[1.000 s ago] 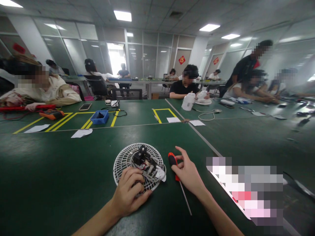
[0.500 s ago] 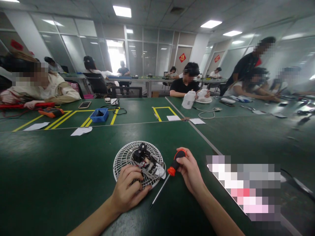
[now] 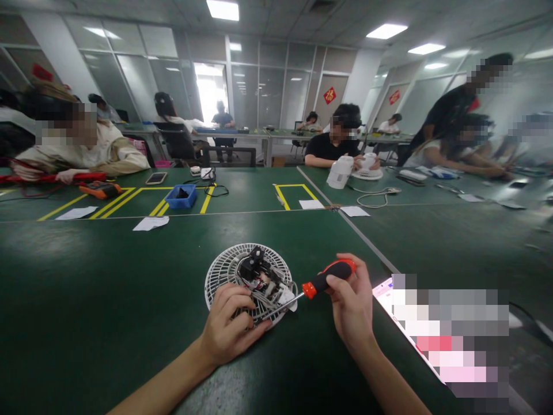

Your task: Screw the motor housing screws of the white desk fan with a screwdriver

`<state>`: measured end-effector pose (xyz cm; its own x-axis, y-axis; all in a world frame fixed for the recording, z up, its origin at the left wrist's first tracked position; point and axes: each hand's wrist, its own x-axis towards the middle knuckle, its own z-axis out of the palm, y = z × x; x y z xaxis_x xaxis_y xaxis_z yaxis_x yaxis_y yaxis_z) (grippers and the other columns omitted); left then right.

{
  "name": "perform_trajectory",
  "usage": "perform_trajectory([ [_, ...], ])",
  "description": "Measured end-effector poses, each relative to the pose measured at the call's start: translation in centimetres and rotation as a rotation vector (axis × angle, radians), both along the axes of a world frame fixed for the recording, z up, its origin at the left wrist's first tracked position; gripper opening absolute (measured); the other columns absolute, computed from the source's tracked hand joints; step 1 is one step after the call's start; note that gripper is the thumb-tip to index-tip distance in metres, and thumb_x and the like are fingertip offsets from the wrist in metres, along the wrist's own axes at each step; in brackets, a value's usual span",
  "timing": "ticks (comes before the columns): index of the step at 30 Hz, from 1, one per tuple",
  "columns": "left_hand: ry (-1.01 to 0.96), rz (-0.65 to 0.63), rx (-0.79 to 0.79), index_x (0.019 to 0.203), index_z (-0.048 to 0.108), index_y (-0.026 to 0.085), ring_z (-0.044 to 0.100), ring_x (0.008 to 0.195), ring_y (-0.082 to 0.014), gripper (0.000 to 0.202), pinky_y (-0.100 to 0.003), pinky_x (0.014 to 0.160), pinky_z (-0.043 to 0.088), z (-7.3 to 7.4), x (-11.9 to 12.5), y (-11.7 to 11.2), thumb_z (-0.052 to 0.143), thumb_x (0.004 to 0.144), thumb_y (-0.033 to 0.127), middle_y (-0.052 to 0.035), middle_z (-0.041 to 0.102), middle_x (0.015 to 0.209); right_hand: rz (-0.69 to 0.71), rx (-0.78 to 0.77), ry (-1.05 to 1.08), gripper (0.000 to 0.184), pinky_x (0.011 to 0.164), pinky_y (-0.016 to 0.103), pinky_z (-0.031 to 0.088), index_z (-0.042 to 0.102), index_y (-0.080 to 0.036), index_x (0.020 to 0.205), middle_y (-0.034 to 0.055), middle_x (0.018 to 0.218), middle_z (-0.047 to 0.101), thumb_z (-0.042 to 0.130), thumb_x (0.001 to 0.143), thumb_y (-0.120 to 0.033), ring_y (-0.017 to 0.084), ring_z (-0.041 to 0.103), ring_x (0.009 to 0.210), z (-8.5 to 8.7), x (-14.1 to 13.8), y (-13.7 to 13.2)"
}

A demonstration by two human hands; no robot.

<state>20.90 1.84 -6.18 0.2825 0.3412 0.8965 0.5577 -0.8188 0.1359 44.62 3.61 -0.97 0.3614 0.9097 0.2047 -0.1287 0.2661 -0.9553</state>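
A round white fan grille point(image 3: 219, 266) lies on the green table in front of me. On top of it sits a black motor assembly point(image 3: 253, 266) with grey cables and a white tag point(image 3: 287, 297). My left hand point(image 3: 227, 325) is closed on the near left part of the grille, its fingers curled beside the cables. In my right hand point(image 3: 353, 302) is a red and black screwdriver point(image 3: 322, 281), gripped by the handle. The screwdriver's shaft slants down to the left across the near side of the grille. Its tip is close to my left fingers and hard to make out.
A lit screen point(image 3: 406, 323), partly pixelated, lies to the right of my right hand. Farther off are a blue bin point(image 3: 181, 197), paper slips point(image 3: 151, 223) and a multimeter point(image 3: 100, 189). Across the table, a person point(image 3: 332, 151) handles white fan parts point(image 3: 340, 172).
My right hand has turned the screwdriver from pointing steeply down at the table to lying flatter, its shaft now over the grille. The left hand keeps its hold. The view has shifted slightly.
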Motion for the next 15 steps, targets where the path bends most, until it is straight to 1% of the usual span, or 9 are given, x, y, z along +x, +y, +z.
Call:
perform_trajectory([
  [4, -0.009, 0.002, 0.003, 0.071, 0.053, 0.019, 0.065, 0.096, -0.0205, 0.03, -0.041, 0.088, 0.054, -0.4, -0.09, 0.1, 0.081, 0.081, 0.019, -0.0027, 0.065, 0.091, -0.003, 0.036, -0.037, 0.042, 0.065, 0.031, 0.046, 0.056, -0.028, 0.11, -0.0019, 0.09, 0.051, 0.074, 0.071, -0.03, 0.018, 0.056, 0.075, -0.04, 0.13, -0.09],
  [7, -0.006, 0.01, 0.007, 0.071, 0.053, 0.019, 0.064, 0.096, -0.0206, 0.029, -0.041, 0.087, 0.055, -0.43, -0.08, 0.14, 0.081, 0.082, 0.02, -0.003, 0.065, 0.092, 0.002, 0.051, -0.037, 0.043, 0.068, 0.032, 0.046, 0.058, -0.028, 0.112, -0.0019, 0.09, 0.052, 0.074, 0.071, -0.029, 0.018, 0.055, 0.075, 0.0, 0.26, -0.1],
  [10, 0.006, 0.011, -0.008, 0.073, 0.056, 0.019, 0.064, 0.098, -0.0218, 0.026, -0.042, 0.087, 0.055, -0.4, -0.11, 0.16, 0.081, 0.082, 0.022, -0.0047, 0.065, 0.094, 0.019, 0.067, -0.037, 0.05, 0.071, 0.032, 0.048, 0.06, -0.028, 0.121, -0.0019, 0.091, 0.053, 0.074, 0.073, -0.028, 0.018, 0.055, 0.075, 0.01, 0.36, -0.08],
  [15, 0.023, -0.01, -0.053, 0.078, 0.061, 0.019, 0.062, 0.103, -0.0236, 0.021, -0.044, 0.09, 0.054, -0.61, -0.31, 0.22, 0.081, 0.082, 0.024, -0.0067, 0.064, 0.1, 0.084, 0.156, -0.073, 0.062, 0.078, 0.038, 0.054, 0.054, -0.03, 0.137, -0.0008, 0.094, 0.056, 0.072, 0.078, -0.028, 0.02, 0.062, 0.079, 0.02, 0.45, -0.29],
])
